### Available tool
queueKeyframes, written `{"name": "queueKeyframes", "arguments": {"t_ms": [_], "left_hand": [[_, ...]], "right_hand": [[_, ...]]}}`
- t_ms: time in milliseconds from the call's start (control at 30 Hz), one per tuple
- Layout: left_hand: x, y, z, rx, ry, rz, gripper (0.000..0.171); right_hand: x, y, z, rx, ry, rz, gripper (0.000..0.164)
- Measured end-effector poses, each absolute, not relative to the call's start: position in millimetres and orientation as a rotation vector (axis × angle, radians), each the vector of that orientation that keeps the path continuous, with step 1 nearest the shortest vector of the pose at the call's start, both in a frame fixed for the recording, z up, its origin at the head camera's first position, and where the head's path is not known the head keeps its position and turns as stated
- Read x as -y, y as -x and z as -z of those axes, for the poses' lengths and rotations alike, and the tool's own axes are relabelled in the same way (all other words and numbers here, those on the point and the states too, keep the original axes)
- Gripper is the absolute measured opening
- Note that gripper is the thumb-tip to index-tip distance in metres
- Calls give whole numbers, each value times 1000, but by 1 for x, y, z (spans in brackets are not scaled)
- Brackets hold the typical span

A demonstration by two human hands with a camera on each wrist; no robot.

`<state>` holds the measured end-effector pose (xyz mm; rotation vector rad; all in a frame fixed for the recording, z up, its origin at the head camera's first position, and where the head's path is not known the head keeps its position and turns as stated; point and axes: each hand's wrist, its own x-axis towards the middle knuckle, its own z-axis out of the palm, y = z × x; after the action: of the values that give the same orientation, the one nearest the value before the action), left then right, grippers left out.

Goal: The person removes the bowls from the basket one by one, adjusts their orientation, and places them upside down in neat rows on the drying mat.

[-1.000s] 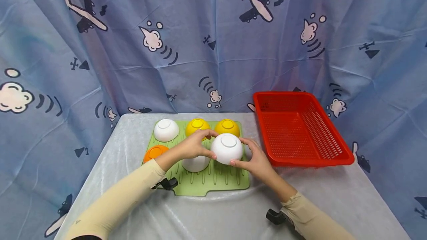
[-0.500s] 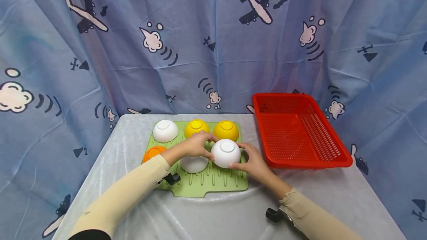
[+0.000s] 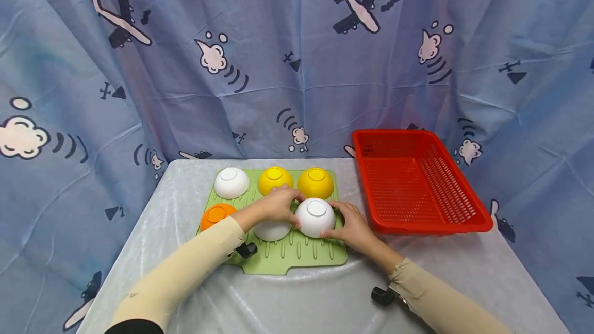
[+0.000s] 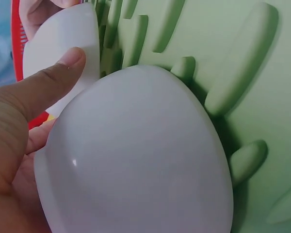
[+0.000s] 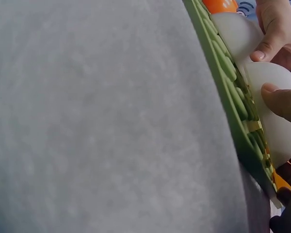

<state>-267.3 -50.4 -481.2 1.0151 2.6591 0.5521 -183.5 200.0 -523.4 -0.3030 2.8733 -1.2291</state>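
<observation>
Between my two hands a white bowl (image 3: 315, 223) sits upside down, low at the front right of the green drying mat (image 3: 297, 262). My left hand (image 3: 276, 204) holds its left side, the thumb (image 4: 53, 82) lying against the wall in the left wrist view. On the other side my right hand (image 3: 353, 224) grips it, thumb (image 5: 283, 103) on the near wall and fingers behind. Just left stands a second upturned white bowl (image 3: 271, 232), partly hidden under my left hand; it fills much of the left wrist view.
Two yellow bowls (image 3: 315, 187) and another white bowl (image 3: 231, 185) stand upside down along the mat's back row. An orange bowl (image 3: 215, 215) is at front left, partly behind my left forearm. A red plastic basket (image 3: 417, 228) stands to the right, before a blue curtain (image 3: 278, 30).
Both hands have lowered the white bowl toward the mat, bringing it slightly nearer to me. The other bowls and the basket have stayed put.
</observation>
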Motion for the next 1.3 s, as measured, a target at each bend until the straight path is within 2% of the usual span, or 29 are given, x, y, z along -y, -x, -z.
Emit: {"name": "queueKeyframes", "arguments": {"t_ms": [500,1000,1300], "left_hand": [[43,264,485,-2656,-1003,-557,67],[47,264,483,-2628,-1031,-510,64],[53,256,474,-2640,-1117,-544,58]], "right_hand": [[-209,184,532,-2907,391,1175,90],[-210,185,525,-2866,447,1180,90],[-211,181,508,-2946,587,1116,74]]}}
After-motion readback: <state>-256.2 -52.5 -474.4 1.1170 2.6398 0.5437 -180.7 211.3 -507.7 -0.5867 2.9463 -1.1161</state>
